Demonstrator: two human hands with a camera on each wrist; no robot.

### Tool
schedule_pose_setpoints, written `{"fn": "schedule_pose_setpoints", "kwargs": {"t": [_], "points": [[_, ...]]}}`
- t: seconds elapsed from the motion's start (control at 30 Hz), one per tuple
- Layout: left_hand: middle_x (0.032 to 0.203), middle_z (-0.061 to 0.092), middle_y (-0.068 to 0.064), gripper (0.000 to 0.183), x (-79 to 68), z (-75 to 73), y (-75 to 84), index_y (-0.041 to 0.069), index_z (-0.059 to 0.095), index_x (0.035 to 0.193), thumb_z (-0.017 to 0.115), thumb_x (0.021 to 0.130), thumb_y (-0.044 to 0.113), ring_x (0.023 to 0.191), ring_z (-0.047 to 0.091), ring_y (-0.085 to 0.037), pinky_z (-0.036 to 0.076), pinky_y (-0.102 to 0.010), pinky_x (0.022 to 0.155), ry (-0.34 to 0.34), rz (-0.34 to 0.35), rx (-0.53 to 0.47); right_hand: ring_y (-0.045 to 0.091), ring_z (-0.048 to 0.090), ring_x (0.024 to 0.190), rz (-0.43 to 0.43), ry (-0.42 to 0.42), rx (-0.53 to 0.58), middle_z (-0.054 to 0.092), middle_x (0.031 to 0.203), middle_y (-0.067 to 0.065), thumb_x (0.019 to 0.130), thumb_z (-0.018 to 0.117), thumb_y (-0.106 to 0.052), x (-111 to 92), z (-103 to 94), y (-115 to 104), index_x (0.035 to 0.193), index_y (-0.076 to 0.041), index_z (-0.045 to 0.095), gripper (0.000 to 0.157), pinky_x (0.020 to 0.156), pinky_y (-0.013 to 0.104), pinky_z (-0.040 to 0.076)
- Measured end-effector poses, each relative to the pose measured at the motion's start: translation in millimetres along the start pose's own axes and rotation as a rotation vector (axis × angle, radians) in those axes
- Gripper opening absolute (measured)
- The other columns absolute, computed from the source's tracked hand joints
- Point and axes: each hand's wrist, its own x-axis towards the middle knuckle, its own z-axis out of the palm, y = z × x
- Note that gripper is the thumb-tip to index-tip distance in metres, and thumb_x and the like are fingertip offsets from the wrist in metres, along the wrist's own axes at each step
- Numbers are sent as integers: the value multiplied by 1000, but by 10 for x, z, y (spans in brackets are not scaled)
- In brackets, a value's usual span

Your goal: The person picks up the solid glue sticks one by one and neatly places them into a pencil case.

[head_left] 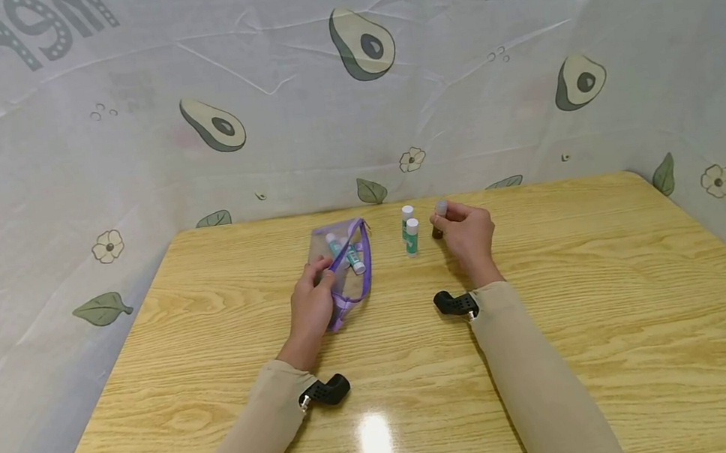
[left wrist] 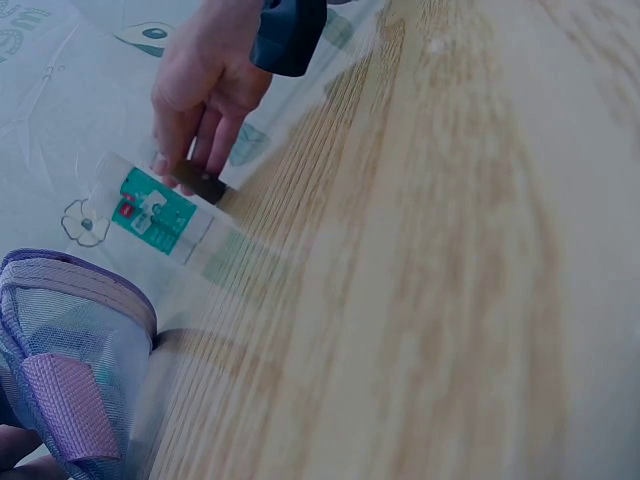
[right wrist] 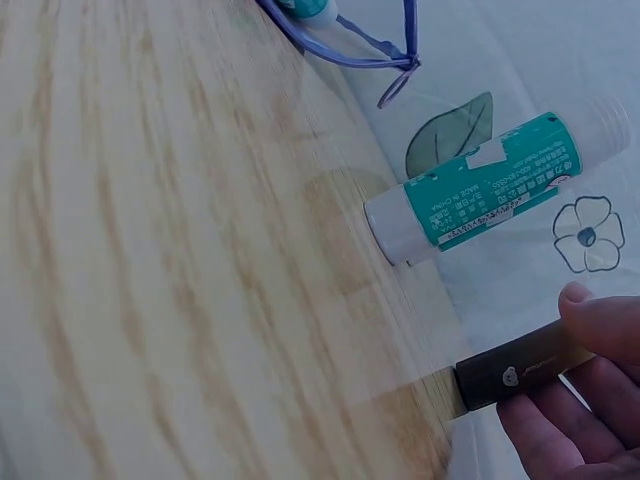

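My left hand point(head_left: 311, 302) grips the near left side of a see-through mesh pouch point(head_left: 350, 288) with purple edging, its mouth facing right. Inside the pouch lie glue sticks point(head_left: 353, 256) with green labels and white caps. My right hand point(head_left: 469, 234) pinches a small dark tube point(right wrist: 515, 368) with a greyish top between thumb and fingers, upright at the table. Just left of that hand, two green-and-white glue sticks point(head_left: 411, 239) stand upright, one behind the other. In the right wrist view, one standing glue stick point(right wrist: 500, 185) appears beside the dark tube.
The wooden table point(head_left: 393, 359) reaches back to a hanging pale cloth point(head_left: 299, 151) printed with avocados, leaves and flowers. A bright light reflection lies on the near part of the tabletop. Black wrist-camera mounts point(head_left: 329, 390) stick out from both sleeves.
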Motion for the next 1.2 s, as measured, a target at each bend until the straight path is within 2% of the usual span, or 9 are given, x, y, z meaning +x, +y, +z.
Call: {"fn": "schedule_pose_setpoints", "kwargs": {"t": [0.2,0.47,0.73,1.03,1.2], "points": [[172,39,-3,42,2,-3,1,11,59,149,48,111,25,167,15,-30,15,-51,136,-5,4,4,32,68,128,23,-5,-1,74,131,21,98,78,-16,5,15,32,135,-2,72,40,113,46,53],[171,41,-2,43,-10,-3,5,14,58,151,46,111,27,166,22,-30,20,-52,135,-12,-2,11,33,65,132,41,-14,-16,74,132,20,99,76,-18,-1,14,70,136,-5,72,39,115,47,51],[171,42,-3,43,-16,5,19,12,57,151,47,111,26,165,24,-31,22,-53,134,-10,0,7,33,66,131,34,-5,-7,75,132,20,99,76,-16,4,8,76,135,-4,72,39,115,47,51],[173,38,-3,43,-30,2,20,12,57,151,47,111,25,167,16,-30,16,-52,136,-15,-9,-2,30,69,129,16,14,6,76,130,17,99,77,-16,15,3,41,133,-6,75,36,115,44,52],[173,37,-3,43,-27,4,27,12,57,151,47,111,25,168,14,-30,15,-52,136,-15,-11,0,30,73,123,-18,4,3,77,128,17,100,75,-15,13,-11,-3,133,-6,74,35,108,44,57]]}}
